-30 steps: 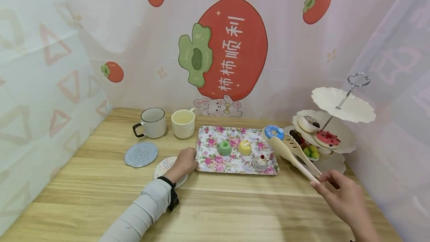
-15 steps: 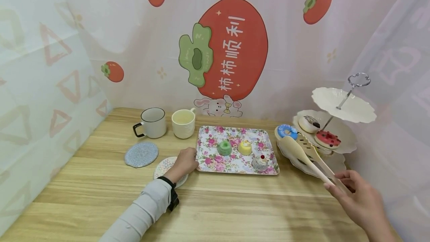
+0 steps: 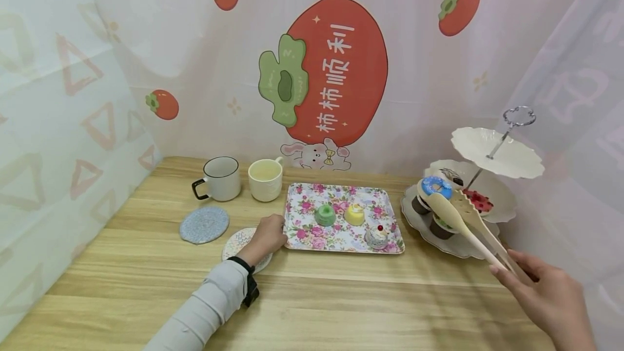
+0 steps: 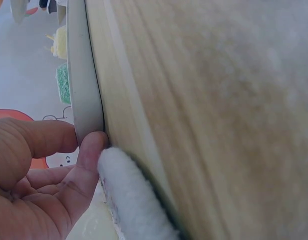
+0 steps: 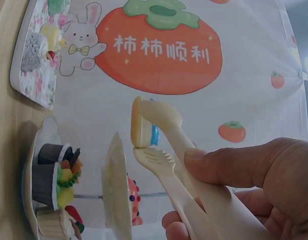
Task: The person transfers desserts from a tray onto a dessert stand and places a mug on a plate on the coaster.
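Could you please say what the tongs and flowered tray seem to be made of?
Tongs: probably matte plastic; the cream surface looks smooth and grainless.
Flowered tray: perhaps hard plastic or coated metal, smooth with little shine; its rim is plain and its pattern looks printed.

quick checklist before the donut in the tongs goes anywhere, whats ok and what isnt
1. Right hand gripping the cream tongs with one slotted end: ok, thumb and fingers on the arms.
2. Blue-iced ring donut pinched between the tong ends: ok.
3. Donut apart from the white scalloped stand's middle tier: ok, right wrist view shows a narrow gap.
4. Donut resting on a surface, for release: not ok, held in the air.
5. Left hand pinching the edge of the flowered rectangular tray: ok.
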A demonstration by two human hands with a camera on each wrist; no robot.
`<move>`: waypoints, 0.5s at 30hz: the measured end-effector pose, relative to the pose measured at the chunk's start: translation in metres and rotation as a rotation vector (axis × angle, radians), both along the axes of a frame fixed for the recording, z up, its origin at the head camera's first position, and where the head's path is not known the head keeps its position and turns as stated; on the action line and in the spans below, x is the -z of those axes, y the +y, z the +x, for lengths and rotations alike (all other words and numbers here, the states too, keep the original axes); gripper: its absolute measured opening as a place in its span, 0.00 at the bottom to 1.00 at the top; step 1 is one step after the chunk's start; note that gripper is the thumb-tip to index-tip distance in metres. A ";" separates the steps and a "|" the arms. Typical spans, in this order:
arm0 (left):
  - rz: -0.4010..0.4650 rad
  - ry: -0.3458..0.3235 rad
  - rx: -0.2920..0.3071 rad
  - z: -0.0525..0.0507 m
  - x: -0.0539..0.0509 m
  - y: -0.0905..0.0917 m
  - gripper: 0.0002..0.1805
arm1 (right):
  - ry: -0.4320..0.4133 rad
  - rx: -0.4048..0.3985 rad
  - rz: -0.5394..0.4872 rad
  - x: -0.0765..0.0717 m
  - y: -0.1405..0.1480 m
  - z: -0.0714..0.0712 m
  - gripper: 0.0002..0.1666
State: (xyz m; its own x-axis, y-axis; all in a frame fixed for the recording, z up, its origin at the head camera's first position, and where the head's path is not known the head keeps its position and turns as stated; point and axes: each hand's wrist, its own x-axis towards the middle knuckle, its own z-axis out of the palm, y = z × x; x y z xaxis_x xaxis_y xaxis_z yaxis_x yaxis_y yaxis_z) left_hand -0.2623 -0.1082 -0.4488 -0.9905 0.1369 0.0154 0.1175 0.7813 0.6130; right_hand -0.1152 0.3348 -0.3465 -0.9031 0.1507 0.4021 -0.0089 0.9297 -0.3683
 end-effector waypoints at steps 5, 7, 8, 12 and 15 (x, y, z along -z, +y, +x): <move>0.002 -0.007 -0.001 0.000 0.000 0.001 0.13 | 0.014 0.020 0.011 -0.004 0.007 0.000 0.29; 0.002 -0.010 -0.002 0.000 0.000 0.001 0.13 | 0.010 0.025 0.021 -0.006 0.010 -0.001 0.29; 0.002 -0.013 -0.003 0.000 0.000 0.001 0.13 | 0.005 0.027 0.021 -0.007 0.012 -0.001 0.29; -0.002 -0.013 -0.005 0.000 0.000 0.000 0.13 | -0.008 0.044 0.026 -0.009 0.020 -0.002 0.30; 0.000 -0.010 -0.004 -0.001 0.001 0.000 0.14 | -0.017 0.066 0.027 -0.010 0.027 -0.003 0.30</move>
State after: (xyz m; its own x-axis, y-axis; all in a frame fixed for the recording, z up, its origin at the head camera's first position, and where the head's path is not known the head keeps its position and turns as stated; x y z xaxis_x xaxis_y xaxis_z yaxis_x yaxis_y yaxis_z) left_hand -0.2632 -0.1080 -0.4498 -0.9912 0.1325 0.0057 0.1080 0.7815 0.6144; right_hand -0.1182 0.3614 -0.3363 -0.8983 0.1990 0.3918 0.0584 0.9377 -0.3424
